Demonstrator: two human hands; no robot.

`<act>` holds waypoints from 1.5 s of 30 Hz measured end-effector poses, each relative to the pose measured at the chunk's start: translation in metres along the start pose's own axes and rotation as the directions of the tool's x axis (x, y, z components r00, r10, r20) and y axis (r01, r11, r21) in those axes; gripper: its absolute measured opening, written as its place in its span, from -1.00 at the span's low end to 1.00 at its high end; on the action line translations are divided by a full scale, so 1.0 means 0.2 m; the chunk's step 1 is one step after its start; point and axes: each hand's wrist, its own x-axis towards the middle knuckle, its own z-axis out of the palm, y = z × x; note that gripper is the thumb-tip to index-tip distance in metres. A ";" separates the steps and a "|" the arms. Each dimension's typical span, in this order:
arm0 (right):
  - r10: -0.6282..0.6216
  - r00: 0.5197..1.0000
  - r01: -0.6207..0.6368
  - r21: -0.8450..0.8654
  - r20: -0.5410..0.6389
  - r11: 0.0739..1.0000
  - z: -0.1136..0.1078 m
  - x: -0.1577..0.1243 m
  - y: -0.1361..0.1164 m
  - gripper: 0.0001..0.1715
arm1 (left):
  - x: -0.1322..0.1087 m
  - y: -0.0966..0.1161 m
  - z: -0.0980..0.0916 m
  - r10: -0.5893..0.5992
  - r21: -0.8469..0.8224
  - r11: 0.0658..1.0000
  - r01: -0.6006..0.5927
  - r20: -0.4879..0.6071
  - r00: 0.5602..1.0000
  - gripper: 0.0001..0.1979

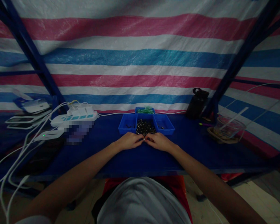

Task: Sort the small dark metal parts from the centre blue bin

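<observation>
My left hand and my right hand meet fingertip to fingertip at the front of the middle blue bin. Both are closed in a pinch on something too small to make out. Just beyond the fingers, a heap of small dark, shiny metal parts fills that bin. The left blue bin has a few dark bits in it. A few small pieces lie in the right blue bin. Behind them, a small blue bin contains green plastic packets.
On the left are a white power strip, tangled white cables, several phones and a tissue pack. A black bottle and a plastic cup with a straw stand on the right. Striped sheeting hangs behind the blue table.
</observation>
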 end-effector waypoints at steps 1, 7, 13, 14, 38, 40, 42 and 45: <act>-0.002 1.000 0.002 0.005 0.001 1.000 0.00 0.00 0.00 -0.80 | 0.00 0.00 0.00 0.001 0.002 1.000 -0.001 0.001 1.000 -0.79; 0.000 1.000 0.000 -0.010 -0.015 1.000 0.01 0.00 0.00 -0.79 | 0.00 0.00 0.00 0.001 -0.001 1.000 -0.001 0.016 1.000 -0.77; -0.001 1.000 0.001 -0.003 -0.013 1.000 0.01 0.00 0.00 -0.81 | 0.00 -0.01 0.01 0.003 0.005 1.000 -0.003 0.011 1.000 -0.77; 0.002 1.000 -0.002 -0.001 -0.011 1.000 0.01 0.00 0.00 -0.81 | 0.00 0.00 0.01 0.001 0.001 1.000 -0.001 0.010 1.000 -0.77; 0.029 1.000 -0.029 -0.001 -0.002 1.000 0.00 0.00 -0.01 -0.75 | 0.00 0.00 -0.01 -0.003 -0.029 1.000 0.004 0.027 1.000 -0.79; 0.025 1.000 -0.025 -0.007 -0.001 1.000 0.01 0.00 -0.01 -0.74 | 0.00 0.00 -0.01 -0.002 -0.022 1.000 0.003 0.029 1.000 -0.79; 0.028 1.000 -0.028 -0.012 0.001 1.000 0.01 0.01 -0.01 -0.72 | 0.00 0.00 -0.01 -0.001 -0.011 1.000 0.001 0.028 1.000 -0.79; 0.048 0.999 -0.048 -0.024 0.007 0.999 0.03 0.01 -0.01 -0.73 | 0.00 0.00 0.00 0.020 0.009 1.000 -0.020 0.028 0.999 -0.80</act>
